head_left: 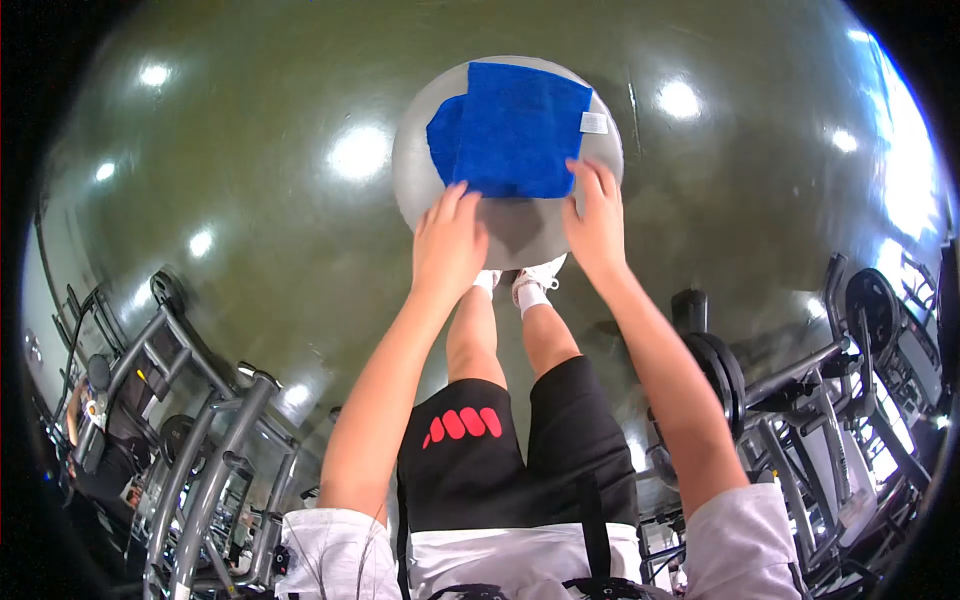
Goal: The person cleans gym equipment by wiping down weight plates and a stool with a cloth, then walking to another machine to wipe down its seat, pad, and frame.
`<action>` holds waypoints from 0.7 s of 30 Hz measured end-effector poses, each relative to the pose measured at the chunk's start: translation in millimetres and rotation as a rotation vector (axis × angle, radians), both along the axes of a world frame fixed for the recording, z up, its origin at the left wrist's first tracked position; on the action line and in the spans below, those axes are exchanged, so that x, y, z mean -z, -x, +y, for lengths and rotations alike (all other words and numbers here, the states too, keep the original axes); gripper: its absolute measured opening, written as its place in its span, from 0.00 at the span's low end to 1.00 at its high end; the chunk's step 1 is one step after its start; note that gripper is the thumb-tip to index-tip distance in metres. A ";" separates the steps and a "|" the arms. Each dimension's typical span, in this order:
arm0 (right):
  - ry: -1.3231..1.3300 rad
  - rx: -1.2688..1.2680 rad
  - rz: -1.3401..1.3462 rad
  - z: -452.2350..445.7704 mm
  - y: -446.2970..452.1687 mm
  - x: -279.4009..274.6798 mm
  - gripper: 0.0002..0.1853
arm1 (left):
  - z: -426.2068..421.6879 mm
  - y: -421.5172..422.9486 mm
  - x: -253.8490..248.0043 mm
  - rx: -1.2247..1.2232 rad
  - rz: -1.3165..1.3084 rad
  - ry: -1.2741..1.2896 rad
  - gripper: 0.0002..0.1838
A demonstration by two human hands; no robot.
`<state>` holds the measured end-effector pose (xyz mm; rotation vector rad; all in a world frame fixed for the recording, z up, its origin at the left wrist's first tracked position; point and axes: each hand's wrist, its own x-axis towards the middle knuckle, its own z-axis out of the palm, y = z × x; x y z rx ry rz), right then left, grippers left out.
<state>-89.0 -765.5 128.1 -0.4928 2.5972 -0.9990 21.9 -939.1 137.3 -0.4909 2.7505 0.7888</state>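
Note:
A blue cloth (520, 130), partly folded over, lies on top of a large grey exercise ball (520, 225). Its white tag (593, 123) shows at the right edge. My left hand (448, 238) is at the cloth's lower left corner, fingers apart, with the fingertips at the edge. At the lower right corner is my right hand (596, 218), its thumb and fingers spread near the cloth. Whether the fingertips press on the cloth or only hover is hard to tell.
Grey-framed gym machines (215, 470) stand at the lower left, with a person partly visible beside them. More machines with black weight plates (715, 375) are at the lower right. The green floor (270, 230) reflects ceiling lights. My feet are just behind the ball.

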 end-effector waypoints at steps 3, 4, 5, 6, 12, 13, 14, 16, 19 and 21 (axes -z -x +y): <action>-0.057 -0.092 0.160 -34.7 33.3 19.5 0.26 | -4.6 42.9 13.4 0.095 0.114 0.071 0.28; -0.115 -0.143 0.222 -43.7 43.2 27.3 0.27 | -6.1 53.5 19.1 0.136 0.106 0.118 0.31; -0.176 -0.192 0.283 -49.7 48.1 33.2 0.28 | -7.6 59.3 22.6 0.180 0.097 0.164 0.34; -0.179 -0.196 0.282 -52.9 46.1 41.0 0.28 | -8.8 59.1 28.0 0.177 0.096 0.160 0.34; -0.358 -0.223 0.107 -42.1 -7.9 48.4 0.34 | 0.4 20.6 40.8 0.156 -0.025 0.154 0.38; -0.363 -0.236 0.109 -37.0 -20.2 44.4 0.34 | 5.7 7.8 38.9 0.144 -0.027 0.143 0.39; -0.385 -0.246 0.096 -33.1 -32.8 40.1 0.34 | 12.2 -5.7 35.4 0.133 -0.046 0.116 0.38; -0.403 -0.243 0.018 -26.4 -59.8 29.1 0.34 | 26.5 -32.0 26.2 0.124 -0.118 0.077 0.38; -0.416 -0.242 -0.086 -12.7 -99.4 22.1 0.36 | 41.0 -66.7 17.4 0.129 -0.191 0.051 0.38; -0.443 -0.235 -0.150 -7.2 -120.5 17.3 0.35 | 48.7 -82.7 16.8 0.134 -0.215 0.053 0.38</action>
